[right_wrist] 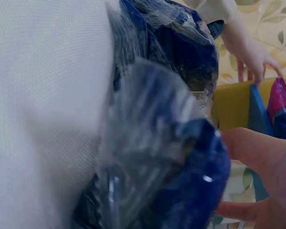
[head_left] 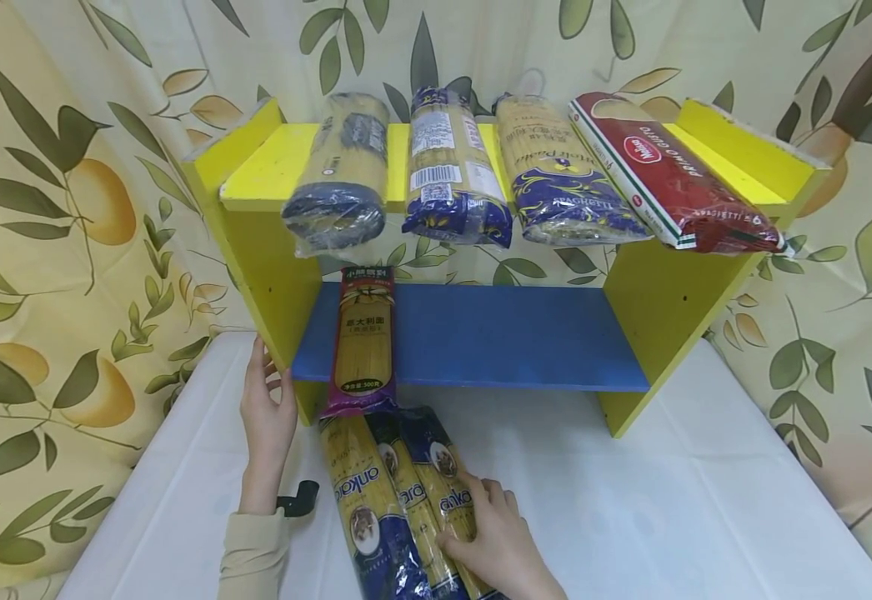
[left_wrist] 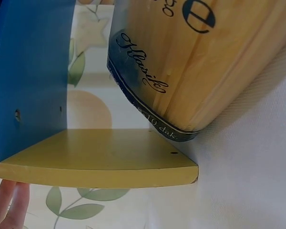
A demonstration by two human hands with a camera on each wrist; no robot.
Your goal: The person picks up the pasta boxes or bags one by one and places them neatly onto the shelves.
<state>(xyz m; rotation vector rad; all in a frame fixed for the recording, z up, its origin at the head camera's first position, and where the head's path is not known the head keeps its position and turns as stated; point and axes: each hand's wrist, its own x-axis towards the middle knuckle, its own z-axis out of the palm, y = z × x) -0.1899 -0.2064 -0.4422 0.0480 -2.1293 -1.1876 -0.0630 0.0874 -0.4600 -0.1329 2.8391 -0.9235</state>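
1. Head view: the left hand [head_left: 267, 408], fingers straight, rests against the left side panel of the yellow shelf [head_left: 256, 242]. The right hand [head_left: 492, 533] lies on three blue pasta packs [head_left: 394, 500] on the white table [head_left: 669, 500], fingers loosely bent over the rightmost one. A pink pasta pack [head_left: 364, 342] sits on the blue board [head_left: 496, 337].
2. Left wrist view: only fingertips [left_wrist: 7, 202] show under the yellow panel [left_wrist: 109, 162]; its grip cannot be told here.
3. Right wrist view: fingers [right_wrist: 257, 152] touch the crinkled blue wrapper [right_wrist: 171, 157].
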